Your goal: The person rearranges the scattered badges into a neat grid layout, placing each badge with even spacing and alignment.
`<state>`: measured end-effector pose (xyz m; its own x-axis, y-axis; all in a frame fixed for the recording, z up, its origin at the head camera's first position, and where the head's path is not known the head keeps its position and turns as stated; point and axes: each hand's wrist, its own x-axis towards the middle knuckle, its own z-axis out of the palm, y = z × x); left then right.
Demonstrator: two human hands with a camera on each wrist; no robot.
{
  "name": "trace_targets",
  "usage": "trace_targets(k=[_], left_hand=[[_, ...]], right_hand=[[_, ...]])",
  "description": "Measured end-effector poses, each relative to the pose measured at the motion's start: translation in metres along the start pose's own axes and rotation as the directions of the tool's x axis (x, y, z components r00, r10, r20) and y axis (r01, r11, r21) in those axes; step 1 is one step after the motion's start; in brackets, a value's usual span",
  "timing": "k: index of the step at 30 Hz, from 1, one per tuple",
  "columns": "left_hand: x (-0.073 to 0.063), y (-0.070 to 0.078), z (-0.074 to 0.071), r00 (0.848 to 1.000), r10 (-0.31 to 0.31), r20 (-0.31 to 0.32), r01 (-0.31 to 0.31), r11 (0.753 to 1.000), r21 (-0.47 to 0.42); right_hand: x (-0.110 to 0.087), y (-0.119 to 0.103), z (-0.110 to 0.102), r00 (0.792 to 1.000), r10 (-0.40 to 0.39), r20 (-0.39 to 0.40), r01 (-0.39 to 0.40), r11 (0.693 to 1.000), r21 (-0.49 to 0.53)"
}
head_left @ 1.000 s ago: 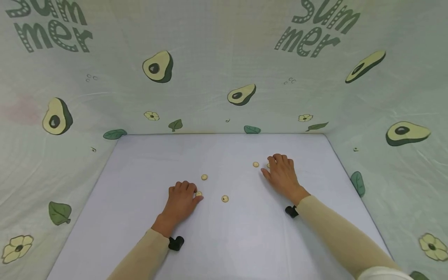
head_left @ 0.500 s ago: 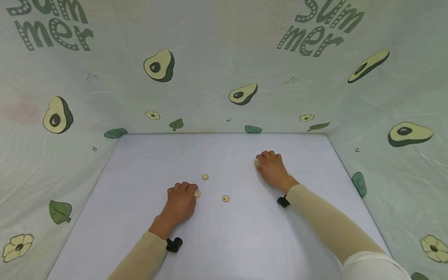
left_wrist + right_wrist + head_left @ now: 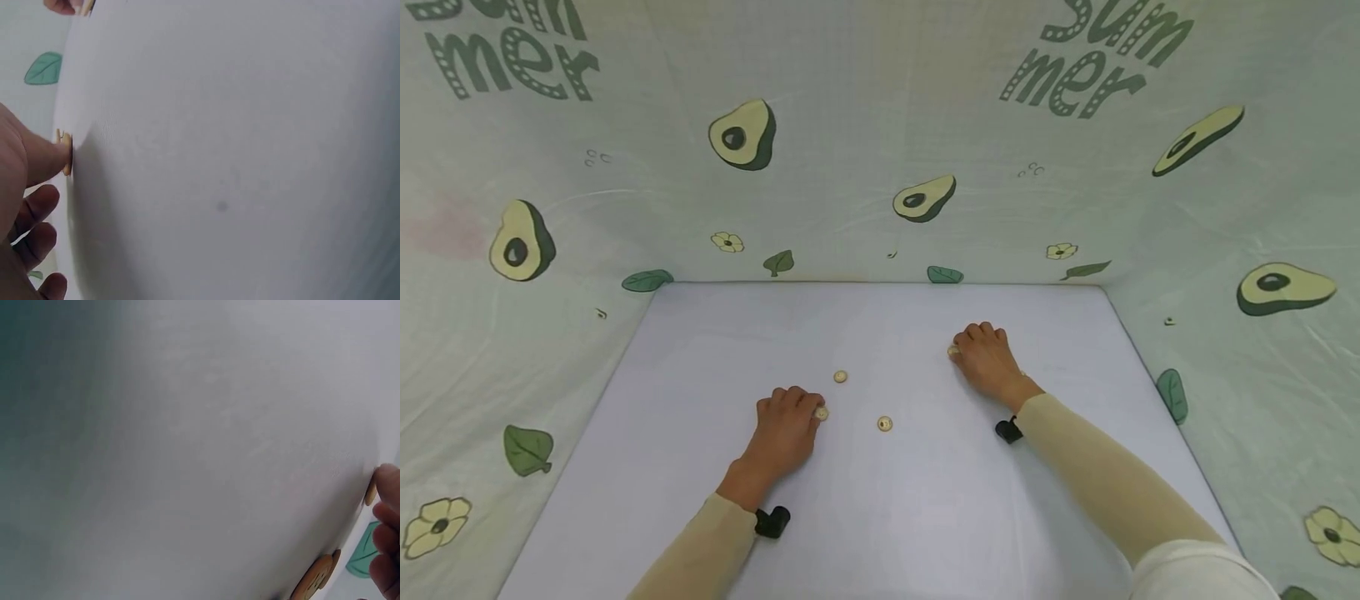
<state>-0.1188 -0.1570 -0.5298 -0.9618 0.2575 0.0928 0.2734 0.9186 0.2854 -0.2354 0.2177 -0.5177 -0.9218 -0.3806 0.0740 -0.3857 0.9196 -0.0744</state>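
Note:
In the head view, my left hand (image 3: 781,429) is low over the white tabletop, left of centre. It pinches a small round wooden button (image 3: 822,412) between thumb and curled index finger. The left wrist view has the thumb pressed on that button (image 3: 67,155) at the table surface. Farther back on the right, my right hand (image 3: 987,360) holds another button (image 3: 953,351) at its thumb and fingertips, partly covered by them. Beside the right wrist a further button (image 3: 1022,375) barely shows. Two overlapping buttons, the nearer one (image 3: 312,578) with holes, appear in the right wrist view.
Two loose buttons lie between the hands, one farther back (image 3: 840,377) and one nearer (image 3: 885,423). A cloth (image 3: 850,167) printed with avocados and leaves rises behind the white table (image 3: 925,517) and along both sides.
My right hand has moved left to the button there, uncovering another by its wrist. My left thumb has drawn in on its button, which has shifted slightly left.

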Motion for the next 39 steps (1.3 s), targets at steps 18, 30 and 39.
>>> trace_targets(k=[18, 30, 39], left_hand=[[0.001, 0.001, -0.001, 0.999, -0.049, 0.022, 0.049, 0.999, -0.007], [0.001, 0.001, 0.002, 0.999, -0.052, 0.016, 0.052, 0.999, -0.011], [0.001, 0.001, 0.005, 0.998, -0.061, 0.019, 0.061, 0.998, -0.017]], right_hand=[[0.001, 0.002, -0.006, 1.0, -0.027, 0.003, 0.026, 0.999, 0.045], [0.012, 0.008, -0.005, 0.995, -0.097, 0.009, 0.097, 0.995, -0.016], [0.045, 0.017, -0.02, 0.989, -0.145, -0.023, 0.142, 0.986, -0.087]])
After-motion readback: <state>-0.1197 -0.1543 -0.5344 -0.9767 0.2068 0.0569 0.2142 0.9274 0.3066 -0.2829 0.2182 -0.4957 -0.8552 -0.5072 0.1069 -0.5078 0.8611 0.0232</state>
